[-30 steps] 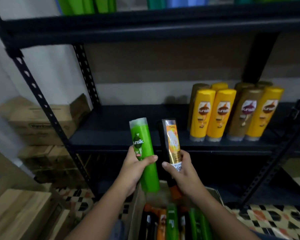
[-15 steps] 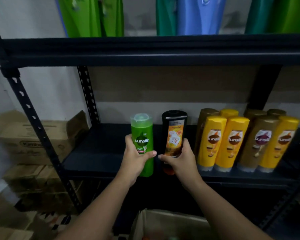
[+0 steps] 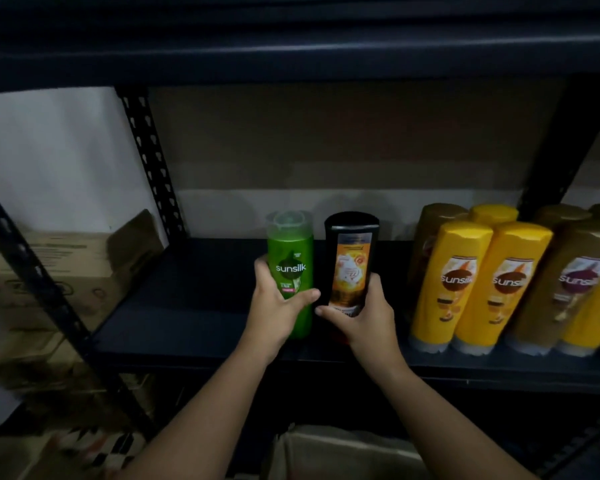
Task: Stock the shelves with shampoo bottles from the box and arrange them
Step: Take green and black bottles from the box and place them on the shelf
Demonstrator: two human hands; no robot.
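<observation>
My left hand (image 3: 277, 310) grips a green Sunsilk bottle (image 3: 290, 258) upright, its base near the front of the dark shelf (image 3: 194, 306). Beside it on the right, my right hand (image 3: 364, 317) holds a black bottle with an orange label (image 3: 351, 258), also upright. The two bottles stand side by side, almost touching. Whether their bases rest on the shelf is hidden by my hands. The cardboard box (image 3: 329, 448) shows only its top edge at the bottom of the view.
Yellow bottles (image 3: 465, 282) and brown bottles (image 3: 575, 282) stand in rows on the shelf's right part. The upper shelf (image 3: 291, 46) hangs close overhead. A perforated black upright (image 3: 149, 161) and stacked cardboard cartons (image 3: 66, 268) lie to the left.
Both hands have carried the two bottles up from above the box and forward onto the shelf level. The view has moved closer to the shelf.
</observation>
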